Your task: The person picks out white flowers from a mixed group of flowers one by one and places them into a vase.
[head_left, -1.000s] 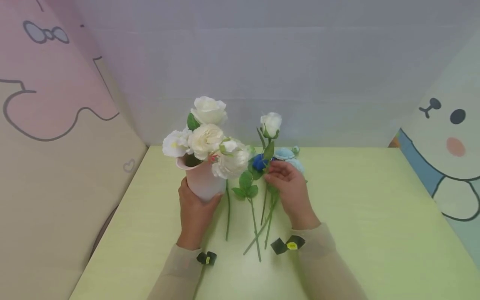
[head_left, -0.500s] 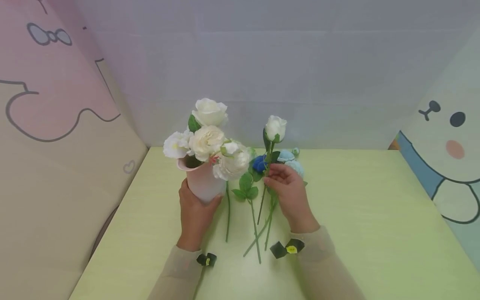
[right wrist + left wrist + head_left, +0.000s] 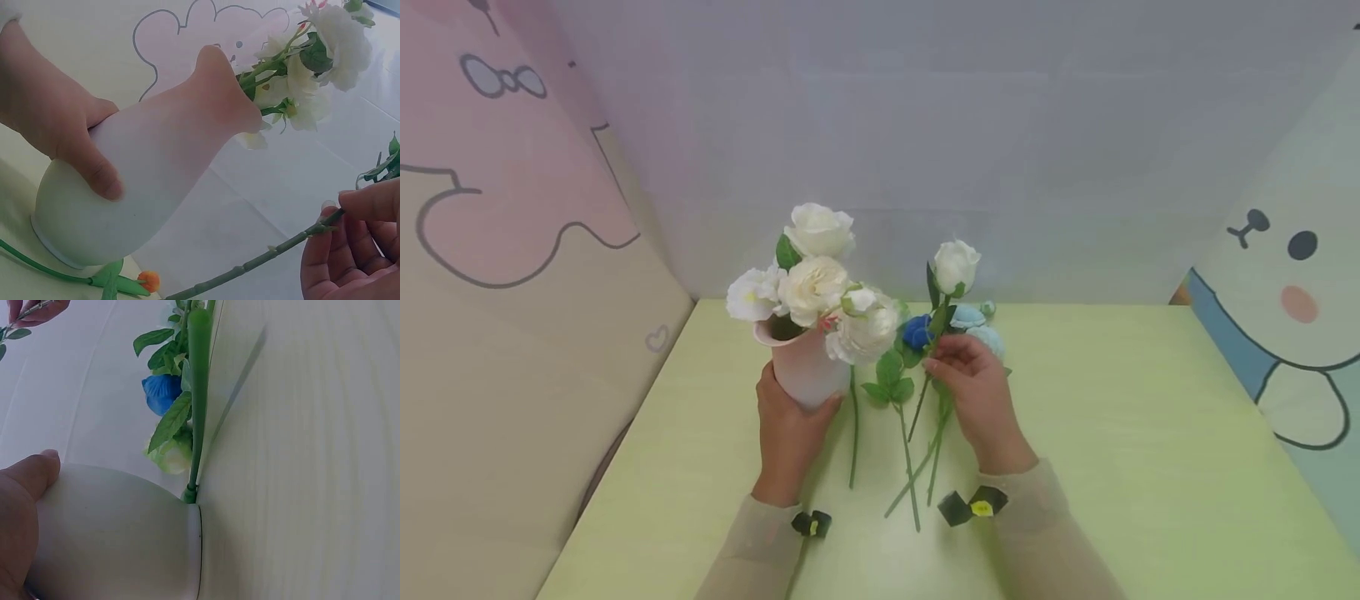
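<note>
My left hand point(image 3: 792, 437) grips the belly of a pale pink-and-white vase point(image 3: 811, 371), which stands on the table's left half. Several white and cream flowers point(image 3: 814, 290) fill its mouth. To the right, my right hand point(image 3: 976, 400) pinches the stem of a white rose point(image 3: 957, 267) between thumb and fingertips. The rose is held upright with its bloom leaning right; its lower stem slants down to the left. In the right wrist view, the knobbly green stem point(image 3: 250, 264) runs from the pinch toward the vase base. The bloom is out of that view.
Between the hands lie a blue flower point(image 3: 917, 332) and several loose green stems point(image 3: 908, 467). Light blue flowers point(image 3: 987, 340) lie behind the right hand. An orange bud point(image 3: 149, 281) lies beside the vase base. Cartoon-printed panels point(image 3: 1300, 333) flank the yellow table point(image 3: 1112, 467).
The white rose has tilted: its bloom has shifted right and its stem's lower end left, in the right hand's pinch. The left hand keeps its hold on the vase.
</note>
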Available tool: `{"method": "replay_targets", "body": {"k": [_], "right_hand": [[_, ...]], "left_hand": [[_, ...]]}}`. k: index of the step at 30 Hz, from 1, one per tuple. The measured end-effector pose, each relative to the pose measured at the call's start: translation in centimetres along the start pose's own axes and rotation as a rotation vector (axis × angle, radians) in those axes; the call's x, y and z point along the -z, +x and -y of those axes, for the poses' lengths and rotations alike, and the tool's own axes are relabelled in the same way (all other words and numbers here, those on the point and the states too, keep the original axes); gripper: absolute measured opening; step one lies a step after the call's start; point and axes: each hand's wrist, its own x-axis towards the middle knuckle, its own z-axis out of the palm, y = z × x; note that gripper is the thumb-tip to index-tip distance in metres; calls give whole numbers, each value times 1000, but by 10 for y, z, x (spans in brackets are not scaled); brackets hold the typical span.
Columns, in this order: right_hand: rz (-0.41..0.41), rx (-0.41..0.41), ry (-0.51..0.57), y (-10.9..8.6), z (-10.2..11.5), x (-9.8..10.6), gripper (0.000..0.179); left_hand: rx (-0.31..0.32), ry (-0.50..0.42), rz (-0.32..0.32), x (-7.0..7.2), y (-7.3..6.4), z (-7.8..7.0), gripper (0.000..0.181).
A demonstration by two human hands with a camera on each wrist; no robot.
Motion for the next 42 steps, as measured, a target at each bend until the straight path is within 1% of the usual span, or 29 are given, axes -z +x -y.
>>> {"method": "replay_targets", "body": {"k": [3,7,10,14,16,18,20,23,25,29,33,38,42], "right_hand": [[-2,19,5,-1,2,-2,26],[-5,75,13,-2,4,-3,24],[-11,141,9,-3,6,-4,25],[-6,241,-3,-4,14,-7,25],[-5,287,10,-5,19,-10,25],[-3,330,54,-5,25,-14,28],[10,368,124,-6,31,-19,32],[59,406,234,-7,40,-25,39],[90,420,271,-8,44,-28,40],[136,436,338,-12,48,-32,36],[192,477,410,-16,49,-34,30],[224,566,398,-21,48,-41,29],[207,655,282,-26,47,-48,30]], "left_hand": [[8,0,0,0,0,1,112],[24,1,1,-1,0,1,111],[19,0,-3,-1,-1,1,111],[-5,-6,-15,-1,-2,1,112],[-9,-6,-17,-1,-2,2,112],[-11,0,-17,-2,-1,2,112],[-11,6,-17,-2,-1,3,112],[-9,18,-17,-2,-1,2,112],[-7,20,-18,-2,-1,2,111],[-5,19,-17,-2,-1,2,111],[-2,17,-9,-1,-1,1,111],[-4,24,-2,-1,-1,2,111],[-8,29,-5,-1,-1,2,111]]}}
